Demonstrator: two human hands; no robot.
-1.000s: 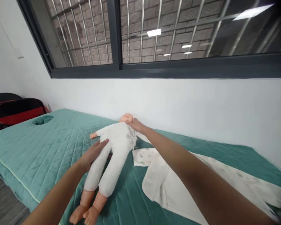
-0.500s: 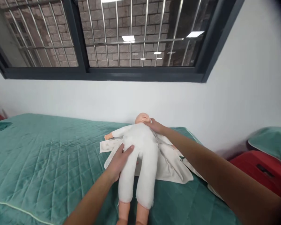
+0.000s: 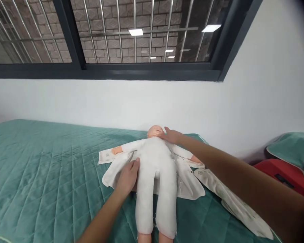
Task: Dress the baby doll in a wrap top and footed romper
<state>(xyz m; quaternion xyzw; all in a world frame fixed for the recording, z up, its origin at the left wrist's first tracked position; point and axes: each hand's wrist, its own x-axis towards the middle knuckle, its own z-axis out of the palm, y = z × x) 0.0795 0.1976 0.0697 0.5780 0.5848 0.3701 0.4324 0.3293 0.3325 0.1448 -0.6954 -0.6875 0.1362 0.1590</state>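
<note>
A baby doll (image 3: 155,162) with a white cloth body lies on its back, its head toward the wall and its legs toward me. Beneath it a white long-sleeved baby shirt (image 3: 191,187) is spread open, the sleeves out to both sides under the doll's arms. My left hand (image 3: 128,175) is closed against the doll's side near the hip, over the shirt's left panel; some of its fingers are hidden. At the doll's neck and cheek, my right hand (image 3: 171,135) has its fingers around the neck and its thumb raised beside the head.
A green quilted cover (image 3: 53,168) lies under everything. Pale printed cloth (image 3: 233,199), perhaps baby trousers, lies at the right beneath my forearm. Beyond it is a red case-like object (image 3: 283,172) with green cloth on top. A white wall (image 3: 103,104) and barred window stand behind.
The doll has shifted slightly right and now lies flatter, its arms along the shirt sleeves. My left hand has slid from its upper thigh to its side. The view has tilted slightly downward.
</note>
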